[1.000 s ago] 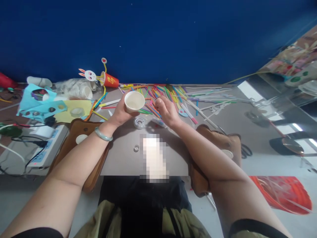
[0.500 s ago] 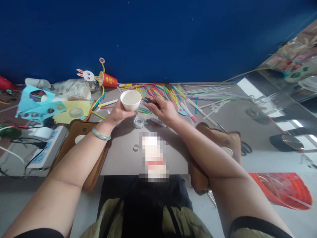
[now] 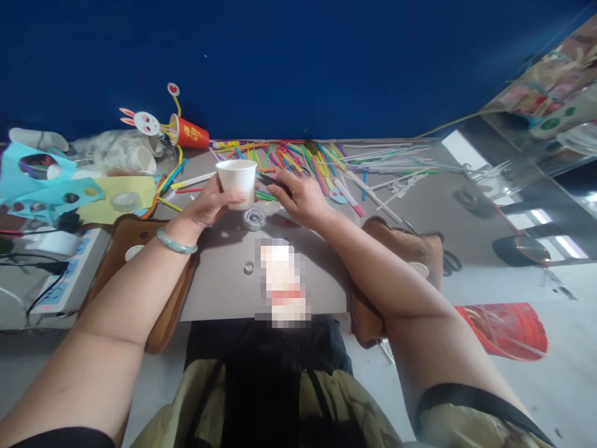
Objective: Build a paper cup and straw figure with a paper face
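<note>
My left hand (image 3: 214, 202) is wrapped round a white paper cup (image 3: 239, 180) and holds it over the table, nearly upright. A jade-coloured bangle (image 3: 176, 242) sits on that wrist. Just right of the cup, my right hand (image 3: 298, 194) is closed on a dark pointed tool (image 3: 267, 179); its tip points at the cup's side, and whether they touch I cannot tell. Most of this tool is hidden by the fingers. Below the cup lies a clear roll of tape (image 3: 254, 218), with a small round clear piece (image 3: 249, 267) nearer to me.
Coloured sticks and pens (image 3: 317, 165) spread along the back. At left are a red cup with a rabbit face (image 3: 191, 132), stacked paper cups (image 3: 135, 155), blue cut-out sheets (image 3: 41, 180) and a power strip (image 3: 77, 274). Brown pouches (image 3: 125, 261) flank the work spot. A blue wall (image 3: 298, 68) stands behind.
The paper cup has turned more upright, so its side shows and less of its inside. My right hand has turned slightly, still closed on the tool. The whole view has shifted a little.
</note>
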Demonstrator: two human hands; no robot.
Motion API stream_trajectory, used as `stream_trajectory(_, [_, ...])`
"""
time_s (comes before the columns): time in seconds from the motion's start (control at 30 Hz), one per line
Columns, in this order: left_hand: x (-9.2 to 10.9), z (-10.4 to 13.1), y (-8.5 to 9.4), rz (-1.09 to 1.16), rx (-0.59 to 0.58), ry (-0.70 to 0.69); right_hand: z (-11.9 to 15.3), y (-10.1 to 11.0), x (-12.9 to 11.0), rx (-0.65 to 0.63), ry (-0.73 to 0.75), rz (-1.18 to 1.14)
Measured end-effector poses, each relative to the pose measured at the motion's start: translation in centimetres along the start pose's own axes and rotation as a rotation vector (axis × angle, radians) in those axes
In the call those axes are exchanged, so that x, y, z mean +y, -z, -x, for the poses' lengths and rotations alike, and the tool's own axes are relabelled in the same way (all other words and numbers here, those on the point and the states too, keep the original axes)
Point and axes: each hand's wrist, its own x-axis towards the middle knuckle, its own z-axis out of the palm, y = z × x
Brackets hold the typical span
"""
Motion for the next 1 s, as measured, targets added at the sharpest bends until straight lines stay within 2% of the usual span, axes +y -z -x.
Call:
stream_trajectory(0.17, [-0.24, -0.11, 0.33, 0.014, -0.049, 0.036, 0.25, -0.07, -0.05, -0.022, 0.036, 0.087])
stream_trajectory(0.57, [-0.05, 0.07, 0.37, 0.126, -0.013, 0.135, 0.46, -0.3, 0.16, 0.009, 0.135, 0.266])
stream_trajectory(0.73, [0.31, 0.13, 0.22, 0.13, -0.009, 0.14, 0.59, -0.38, -0.21, 0.019, 0.107, 0.203])
stream_trajectory(0.87, [0.35, 0.08, 0.24, 0.136, -0.055, 0.137, 0.42, -0.32, -0.09, -0.018, 0.038, 0.113])
stream_trajectory(1.0, [0.2, 0.01, 0.31, 0.097, -0.094, 0.129, 0.21, 0.07, 0.44, -0.021, 0.065, 0.137])
